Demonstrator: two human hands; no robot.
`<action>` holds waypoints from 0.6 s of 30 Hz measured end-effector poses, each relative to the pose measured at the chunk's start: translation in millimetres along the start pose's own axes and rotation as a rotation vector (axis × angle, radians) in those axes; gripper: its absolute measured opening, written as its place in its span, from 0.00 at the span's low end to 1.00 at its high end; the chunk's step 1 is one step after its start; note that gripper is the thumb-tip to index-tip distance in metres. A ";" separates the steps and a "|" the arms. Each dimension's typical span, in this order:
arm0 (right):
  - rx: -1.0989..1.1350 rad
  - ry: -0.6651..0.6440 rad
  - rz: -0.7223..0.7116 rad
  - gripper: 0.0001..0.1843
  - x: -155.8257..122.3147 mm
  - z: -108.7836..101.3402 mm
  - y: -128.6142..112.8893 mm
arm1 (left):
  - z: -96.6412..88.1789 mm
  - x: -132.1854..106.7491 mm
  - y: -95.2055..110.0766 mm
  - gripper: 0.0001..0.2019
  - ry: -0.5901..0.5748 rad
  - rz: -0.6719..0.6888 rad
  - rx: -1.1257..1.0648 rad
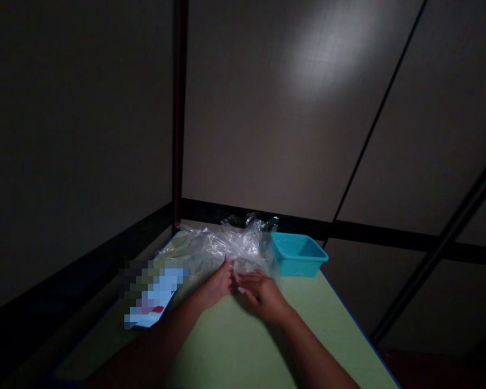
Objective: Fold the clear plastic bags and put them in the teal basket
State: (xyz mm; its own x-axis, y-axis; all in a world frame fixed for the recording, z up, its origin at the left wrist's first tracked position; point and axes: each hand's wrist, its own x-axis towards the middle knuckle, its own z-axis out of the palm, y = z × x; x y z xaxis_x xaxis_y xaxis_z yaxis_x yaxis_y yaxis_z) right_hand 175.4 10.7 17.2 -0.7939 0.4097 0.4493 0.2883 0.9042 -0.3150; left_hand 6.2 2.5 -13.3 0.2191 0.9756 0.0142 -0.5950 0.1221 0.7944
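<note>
A crumpled heap of clear plastic bags [230, 243] lies toward the far end of the green table [227, 346]. At the near edge of the heap, my left hand [218, 283] has its thumb up against the plastic and its fingers curled on it. My right hand [265, 297] comes in from the other side, palm down, with fingers stretched toward the left hand and thumb held apart below them. Its fingertips touch or almost touch the plastic. Exactly how much plastic lies between the left fingers is hard to see in the dim light.
A turquoise plastic basin [302, 266] stands right of the heap, near the table's right edge. On the left lies a phone [157, 302] with a lit, partly blurred screen. Panelled walls [259, 119] rise behind and left of the table.
</note>
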 end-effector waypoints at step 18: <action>0.799 0.109 0.356 0.30 -1.4 28.8 35.8 | -6.2 -14.6 2.9 0.18 -0.104 -0.035 0.313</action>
State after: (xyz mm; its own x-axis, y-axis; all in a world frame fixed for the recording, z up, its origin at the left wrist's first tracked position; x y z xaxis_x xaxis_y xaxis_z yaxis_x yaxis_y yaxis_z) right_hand 171.4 39.0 -18.7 -0.6612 0.6969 0.2776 0.0159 0.3830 -0.9236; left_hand -3.6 -10.2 -14.9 0.3227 0.9459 0.0324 -0.3228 0.0778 0.9433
